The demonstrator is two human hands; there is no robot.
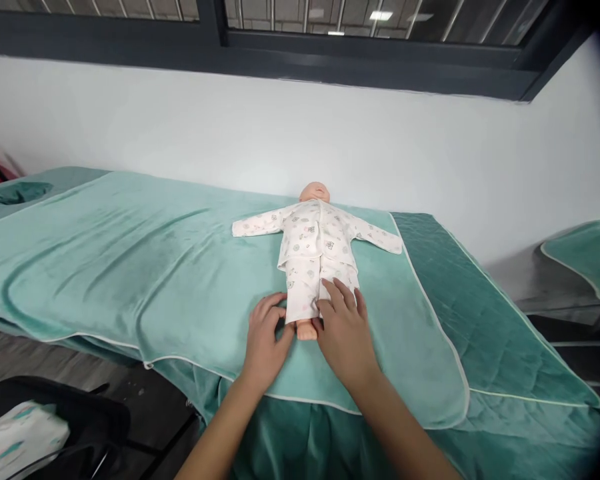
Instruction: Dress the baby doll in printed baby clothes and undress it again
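A baby doll [315, 191] lies on its back, arms spread, in a white printed jacket [307, 233] and matching trousers [303, 287]. Its sleeves cover the ends of both arms. One bare foot [307, 329] shows below the trouser hem; my right hand hides the other. At the lower left edge of the trousers, my left hand [266, 343] has its fingers curled in, with the hem between thumb and forefinger. My right hand [347, 333] rests over the other trouser leg, its fingers apart, the thumb beside the visible foot.
Beneath the doll is a light green blanket [180, 267] over a darker quilted bed cover [460, 287]. A white wall [180, 127] and a dark window frame [330, 60] stand behind. A black chair [90, 407] with a printed white cloth [25, 437] is at lower left.
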